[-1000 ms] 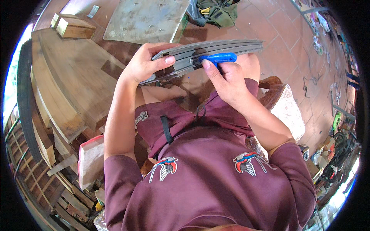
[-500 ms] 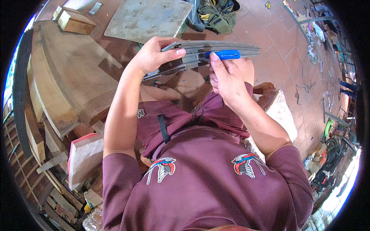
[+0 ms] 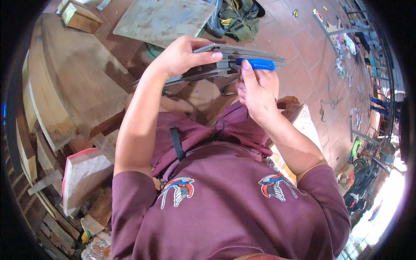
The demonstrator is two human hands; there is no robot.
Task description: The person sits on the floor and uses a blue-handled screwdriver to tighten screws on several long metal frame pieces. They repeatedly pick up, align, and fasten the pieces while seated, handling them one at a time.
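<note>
1. Head view: maroon shirt (image 3: 229, 212) nearest, two bird patches on the chest; maroon shorts (image 3: 203, 130) just past it.
2. Right hand (image 3: 258, 93): closed on a blue handle (image 3: 261, 64), thumb on its near side. Handle's left end sits against the grey strips (tip hidden, can't tell if it's cutting in).
3. Left hand (image 3: 184, 58): gripping the left part of the grey strips (image 3: 245, 53), thumb on the near face, fingers out of sight behind. Strips are grooved, held crosswise above the legs.
4. Left side: white slab (image 3: 86, 175) with pink edge, tilted; wide wooden boards (image 3: 89, 73) beyond it, wooden block (image 3: 82, 18) at their far end.
5. Farther out: scuffed metal plate (image 3: 162, 19), green bag (image 3: 242, 21) just right of it, both over tiled floor (image 3: 307, 56).
</note>
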